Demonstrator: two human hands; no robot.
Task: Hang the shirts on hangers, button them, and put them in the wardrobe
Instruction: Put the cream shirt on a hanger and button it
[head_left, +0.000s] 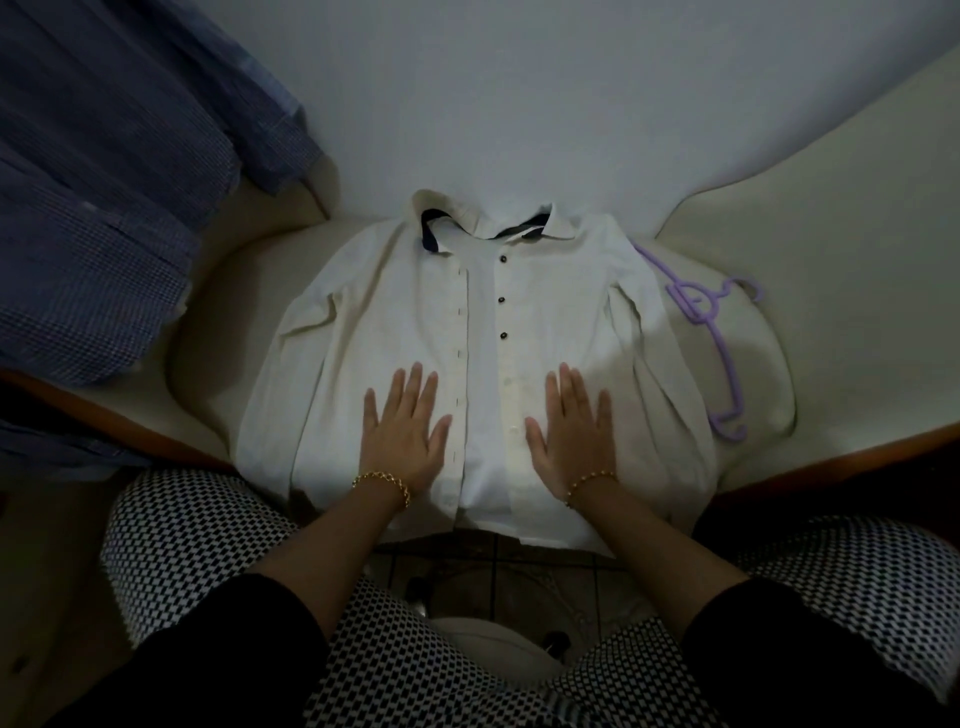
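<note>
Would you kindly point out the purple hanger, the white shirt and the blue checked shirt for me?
purple hanger (726, 364): head view, on its long arm.
white shirt (556, 312): head view, on its front panel.
blue checked shirt (93, 260): head view, on its body fabric.

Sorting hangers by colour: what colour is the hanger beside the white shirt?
Light purple hanger, lying right of the white shirt; the head view shows it.

A white shirt (561, 322) is lying face up on a pale cushion (831, 291), collar pointing away. Its front edges are sitting side by side, unbuttoned, with dark buttons showing. A purple hanger (725, 382) is lying just beside its sleeve. A blue checked shirt (93, 234) is lying bunched at the left.
</note>
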